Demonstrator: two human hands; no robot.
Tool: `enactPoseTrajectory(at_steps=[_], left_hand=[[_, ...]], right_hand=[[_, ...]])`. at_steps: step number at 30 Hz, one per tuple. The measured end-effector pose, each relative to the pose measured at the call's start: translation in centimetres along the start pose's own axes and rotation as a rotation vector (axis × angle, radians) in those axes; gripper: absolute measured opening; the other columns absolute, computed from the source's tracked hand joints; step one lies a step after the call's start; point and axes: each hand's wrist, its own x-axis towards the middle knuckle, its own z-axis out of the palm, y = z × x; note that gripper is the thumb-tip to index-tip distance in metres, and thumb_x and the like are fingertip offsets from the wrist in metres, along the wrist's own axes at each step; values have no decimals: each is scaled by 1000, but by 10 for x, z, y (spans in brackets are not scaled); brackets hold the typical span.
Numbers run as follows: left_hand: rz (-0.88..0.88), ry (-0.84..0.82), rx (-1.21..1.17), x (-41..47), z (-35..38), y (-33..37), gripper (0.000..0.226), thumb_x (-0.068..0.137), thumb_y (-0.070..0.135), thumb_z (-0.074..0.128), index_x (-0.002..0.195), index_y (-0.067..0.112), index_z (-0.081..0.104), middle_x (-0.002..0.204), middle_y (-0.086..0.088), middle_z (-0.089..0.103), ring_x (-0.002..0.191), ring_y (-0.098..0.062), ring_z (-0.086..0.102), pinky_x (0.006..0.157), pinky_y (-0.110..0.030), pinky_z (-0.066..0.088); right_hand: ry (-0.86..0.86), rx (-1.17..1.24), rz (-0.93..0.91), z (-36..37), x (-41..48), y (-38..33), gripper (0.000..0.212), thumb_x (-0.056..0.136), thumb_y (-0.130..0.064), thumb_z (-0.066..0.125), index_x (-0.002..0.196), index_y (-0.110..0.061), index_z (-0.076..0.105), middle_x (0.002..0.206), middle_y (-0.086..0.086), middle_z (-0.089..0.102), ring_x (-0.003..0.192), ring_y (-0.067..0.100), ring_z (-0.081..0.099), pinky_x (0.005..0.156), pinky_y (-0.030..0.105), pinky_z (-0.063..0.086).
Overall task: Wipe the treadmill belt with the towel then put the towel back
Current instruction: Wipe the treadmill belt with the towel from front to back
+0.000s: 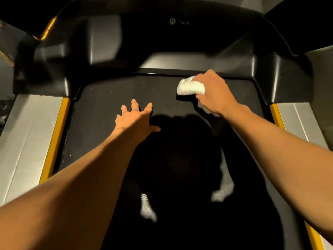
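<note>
The black treadmill belt (100,109) runs away from me between yellow-edged side rails. My right hand (214,92) grips a bunched white towel (190,87) and holds it down on the belt at its far right end, close to the motor cover. A bit of towel also shows under my right wrist. My left hand (135,117) lies flat on the middle of the belt with its fingers spread, holding nothing. Small pale specks dot the belt's far left part.
The black motor cover (180,38) with a logo closes off the far end. Silver side rails with yellow strips run along the left (32,134) and right (295,121). My shadow darkens the near belt.
</note>
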Motion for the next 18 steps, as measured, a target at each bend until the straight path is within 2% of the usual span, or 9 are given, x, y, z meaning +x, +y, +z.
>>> enactPoseTrajectory(at_steps=[1,3,6,9,11,13,15,17,18], left_hand=[[-13,-3,-3,1,1,2,90,85,59,59,153,36,5,161,-16,-6,144,-48,4,113,-60,22],[-48,-13,0,5,1,6,93,84,62,58,153,36,2,161,-16,-7,144,-49,3,112,-62,23],[-97,-31,-24,13,0,16,96,83,64,57,154,32,1,160,-19,-10,143,-52,1,110,-66,21],[-152,-38,-19,18,5,27,101,81,68,55,154,26,-1,158,-22,-13,142,-53,-2,110,-67,15],[-165,-41,6,21,8,31,105,80,69,55,154,24,-4,158,-24,-15,142,-54,-4,110,-68,13],[-157,-52,2,23,9,30,107,78,70,57,154,24,-4,157,-24,-15,141,-55,-4,110,-69,13],[-161,-75,0,25,6,30,109,76,69,60,154,25,-4,158,-24,-15,141,-54,-4,110,-69,13],[-180,-90,-8,26,5,32,111,76,67,62,154,25,-4,158,-23,-15,142,-54,-5,111,-69,12],[-192,-94,-12,27,5,34,112,76,66,64,154,25,-4,158,-22,-15,142,-53,-5,111,-68,11]], right_hand=[[73,-80,29,-3,7,13,36,85,-14,63,121,-17,60,114,4,55,102,25,56,87,35,50],[0,-192,68,-1,13,20,41,85,-22,60,126,-16,55,119,14,49,106,36,52,88,46,50],[-177,-133,0,6,3,9,29,79,-41,52,103,-33,64,94,0,57,85,27,58,68,33,45],[-136,-119,7,5,-1,7,7,81,-32,54,85,-29,59,79,-7,56,79,27,59,65,31,41],[37,-19,21,-2,14,13,21,82,-20,53,93,-31,67,83,-7,62,78,25,61,70,32,48],[69,34,25,-9,23,15,34,85,-14,54,109,-33,69,99,-4,64,85,25,61,79,36,51],[-40,67,38,-9,21,15,29,81,-38,53,102,-39,72,98,-8,67,79,21,62,81,36,53],[-162,46,73,-11,11,15,36,65,-60,50,81,-38,72,80,-10,69,70,21,61,68,29,53],[-219,17,98,-14,6,18,33,63,-60,57,73,-32,71,68,-9,66,62,21,59,58,26,49]])
